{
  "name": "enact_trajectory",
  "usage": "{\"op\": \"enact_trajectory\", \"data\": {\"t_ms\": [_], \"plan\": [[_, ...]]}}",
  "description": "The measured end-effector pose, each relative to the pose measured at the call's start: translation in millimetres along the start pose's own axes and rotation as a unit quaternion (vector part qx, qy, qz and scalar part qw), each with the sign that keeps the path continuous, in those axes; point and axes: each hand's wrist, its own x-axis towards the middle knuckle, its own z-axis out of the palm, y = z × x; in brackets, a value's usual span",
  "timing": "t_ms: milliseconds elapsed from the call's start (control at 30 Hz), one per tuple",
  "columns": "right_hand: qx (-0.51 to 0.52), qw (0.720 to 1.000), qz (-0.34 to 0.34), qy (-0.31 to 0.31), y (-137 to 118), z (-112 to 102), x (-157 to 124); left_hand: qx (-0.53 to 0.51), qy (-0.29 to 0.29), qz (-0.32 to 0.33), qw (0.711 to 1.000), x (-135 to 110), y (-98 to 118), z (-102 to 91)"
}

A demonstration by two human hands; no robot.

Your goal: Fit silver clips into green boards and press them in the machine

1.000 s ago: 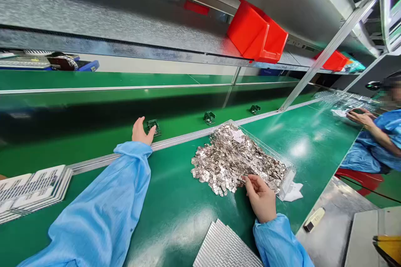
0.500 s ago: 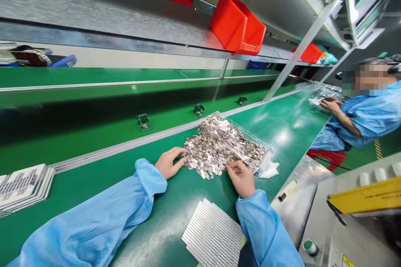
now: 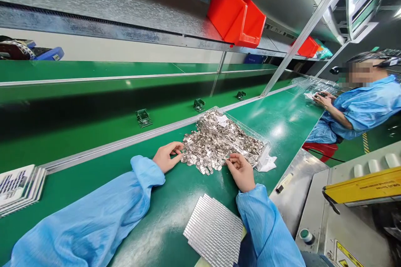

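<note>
A heap of small shiny metal pieces (image 3: 203, 152) spills from a clear plastic tray (image 3: 247, 127) lying on the green bench. At the heap's left edge is my left hand (image 3: 166, 157), fingers bent and thumb held apart from them; I see nothing in its grasp. My right hand (image 3: 242, 172) is at the heap's front right edge, thumb and forefinger pinched together. Whatever is between those fingertips is too small to make out. Nearer to me, below the right hand, lies a silvery ridged panel (image 3: 214, 229) with rows of small rectangles.
Stacked white panels (image 3: 21, 187) lie at the left. Small circuit boards (image 3: 143, 118) stand on the green strip behind the bench. A red bin (image 3: 236, 12) sits on the overhead shelf. At right are a co-worker in blue (image 3: 366, 100) and a machine with a yellow bar (image 3: 363, 185).
The view has shifted slightly. My left fingers have drawn a little back from the heap, while the right hand stays pinched at its edge. The co-worker's hands remain raised over the bench.
</note>
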Motion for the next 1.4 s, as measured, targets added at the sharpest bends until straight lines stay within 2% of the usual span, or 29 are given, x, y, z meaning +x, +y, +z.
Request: {"op": "enact_trajectory", "data": {"t_ms": [333,633,1100,1400], "plan": [[-0.021,1.000,-0.001,-0.021,2.6,-2.8,-0.2,-0.005,0.002,0.001,1.000,-0.1,-0.4,0.9],[-0.034,0.999,-0.008,-0.016,1.3,-2.5,-1.1,0.023,0.054,0.001,0.998,-1.4,10.5,-3.8],[-0.031,0.999,0.006,-0.014,-3.8,-2.5,-1.5,0.036,0.043,0.034,0.998,-3.4,5.7,-2.5],[-0.019,1.000,0.004,-0.009,-8.0,-1.4,-2.2,0.055,0.047,0.021,0.997,-3.3,6.8,-3.8]]}}
